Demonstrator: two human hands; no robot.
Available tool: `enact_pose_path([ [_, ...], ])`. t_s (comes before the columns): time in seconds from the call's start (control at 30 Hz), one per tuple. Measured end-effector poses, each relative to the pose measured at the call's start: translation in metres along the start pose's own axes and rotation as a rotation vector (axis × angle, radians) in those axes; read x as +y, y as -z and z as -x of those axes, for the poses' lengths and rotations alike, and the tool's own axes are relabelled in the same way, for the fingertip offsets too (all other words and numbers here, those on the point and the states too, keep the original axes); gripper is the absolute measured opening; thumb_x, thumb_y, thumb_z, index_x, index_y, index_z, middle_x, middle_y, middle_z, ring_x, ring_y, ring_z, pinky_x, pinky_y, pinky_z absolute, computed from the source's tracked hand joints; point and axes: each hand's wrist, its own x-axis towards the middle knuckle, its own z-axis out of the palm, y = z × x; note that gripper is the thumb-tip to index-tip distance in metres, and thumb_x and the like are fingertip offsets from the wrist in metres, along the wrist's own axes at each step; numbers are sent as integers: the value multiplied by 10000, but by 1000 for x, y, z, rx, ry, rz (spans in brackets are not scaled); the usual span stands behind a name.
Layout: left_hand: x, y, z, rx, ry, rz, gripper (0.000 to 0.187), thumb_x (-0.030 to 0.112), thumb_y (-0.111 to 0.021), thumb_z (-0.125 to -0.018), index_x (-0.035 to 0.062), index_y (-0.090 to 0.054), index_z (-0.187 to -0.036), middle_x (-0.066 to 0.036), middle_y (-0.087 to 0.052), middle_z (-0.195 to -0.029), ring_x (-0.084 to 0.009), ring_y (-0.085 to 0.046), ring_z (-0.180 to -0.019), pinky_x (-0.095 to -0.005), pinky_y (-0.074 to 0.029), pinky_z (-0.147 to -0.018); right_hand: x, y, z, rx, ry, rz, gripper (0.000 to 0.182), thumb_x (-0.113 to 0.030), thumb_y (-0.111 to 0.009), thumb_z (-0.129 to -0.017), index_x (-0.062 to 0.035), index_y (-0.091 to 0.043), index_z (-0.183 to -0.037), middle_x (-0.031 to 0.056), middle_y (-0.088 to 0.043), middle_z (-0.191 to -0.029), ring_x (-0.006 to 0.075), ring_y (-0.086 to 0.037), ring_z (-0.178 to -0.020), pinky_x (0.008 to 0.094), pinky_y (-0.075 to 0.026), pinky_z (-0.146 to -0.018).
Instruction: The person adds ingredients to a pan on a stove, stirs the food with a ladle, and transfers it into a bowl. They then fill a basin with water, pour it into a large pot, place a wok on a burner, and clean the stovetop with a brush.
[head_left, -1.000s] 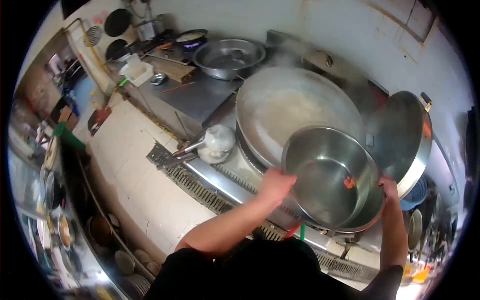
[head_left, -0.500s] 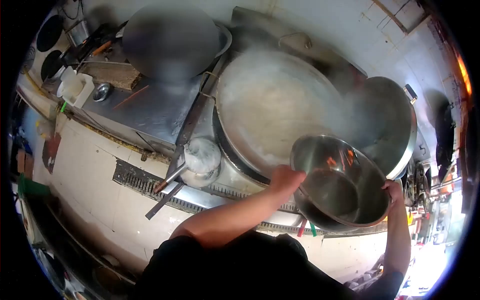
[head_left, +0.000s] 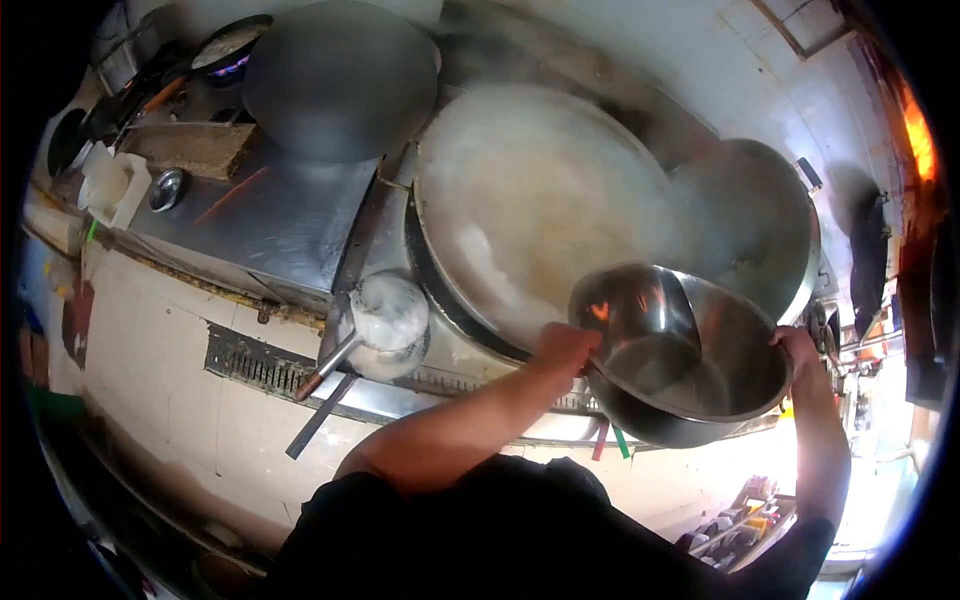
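Gripping the metal basin (head_left: pixel 690 430) by opposite sides of its rim, with left hand (head_left: pixel 570 348) and right hand (head_left: pixel 798 350) both closed, near the steaming pan (head_left: pixel 540 200). Likely stiff, fairly light for its bulk, slippery if wet; best held where now pinched.

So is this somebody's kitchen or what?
It looks like a working kitchen, maybe a restaurant's: there's a huge steaming pan, a lit burner with a smaller pan, and a big metal bowl.

Grimy wh. wall (head_left: pixel 700 70), pale tiled floor (head_left: pixel 150 350), s/s counter (head_left: pixel 290 215), bright light at R
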Motion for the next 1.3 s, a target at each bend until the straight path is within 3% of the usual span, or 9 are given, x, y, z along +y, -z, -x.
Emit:
enact_pose_path([
  [0.2,5,2,2,-16,78,71,124,88,-623,-679,-20,-572,-643,-92,-554,-666,-211,-572,-573,-324,-493,-536,-29,-12,20,23,66,-20,219,-114,-501,-589,45,-544,-733,198,-566,-642,336,-583,-577,411,-520,-602],
  [0.47,2,-1,6,-33,148,226,92,60,-608,-679,0,-547,-645,-90,-528,-639,-217,-563,-562,-322,-471,-497,-59,-38,48,36,6,35,197,-113,-505,-596,18,-556,-735,166,-563,-659,312,-565,-568,404,-512,-588],
  [0.67,-16,0,2,-17,189,193,82,84,-550,-743,7,-561,-770,-93,-523,-725,-239,-575,-626,-404,-555,-630,-56,16,12,106,225,399,168,-100,-515,-614,10,-563,-731,154,-565,-660,283,-569,-568,383,-506,-580],
  [0.83,-15,-2,10,-15,218,159,72,90,-551,-735,20,-555,-751,-83,-515,-717,-225,-565,-617,-386,-553,-620,-62,-57,98,141,153,48,166,-84,-509,-631,32,-567,-735,165,-571,-662,278,-574,-551,392,-504,-555],
  [0.9,-21,-2,7,8,246,218,85,37,-584,-657,5,-505,-656,-92,-476,-660,-246,-543,-599,-363,-504,-532,-50,-23,72,85,167,44,173,-81,-505,-637,41,-568,-741,167,-574,-668,281,-574,-553,385,-508,-565],
  [1.07,-33,-1,8,-26,238,224,85,42,-594,-649,6,-518,-660,-98,-492,-674,-241,-549,-607,-356,-506,-554,-26,-8,82,-111,71,-79,213,-75,-484,-651,52,-575,-797,165,-577,-675,287,-582,-599,357,-518,-627],
  [1.13,-37,1,7,-21,224,205,88,45,-597,-647,2,-522,-657,-104,-497,-679,-239,-552,-612,-353,-505,-559,5,24,61,-55,275,-87,249,-72,-489,-655,44,-579,-857,152,-586,-708,281,-586,-637,352,-517,-681],
  [1.23,-50,18,-10,-172,-3,-7,109,65,-608,-633,-11,-534,-660,-92,-500,-672,-219,-568,-633,-339,-497,-547,49,33,64,-96,232,-70,277,-40,-499,-666,33,-568,-924,137,-596,-806,262,-591,-706,350,-507,-718],
  [1.3,-70,36,-41,-190,-403,-355,136,90,-607,-617,-28,-554,-661,-85,-517,-626,-192,-565,-604,-327,-451,-496,91,41,60,-119,217,-66,297,-24,-504,-671,27,-563,-958,129,-601,-855,253,-594,-740,349,-503,-737],
])
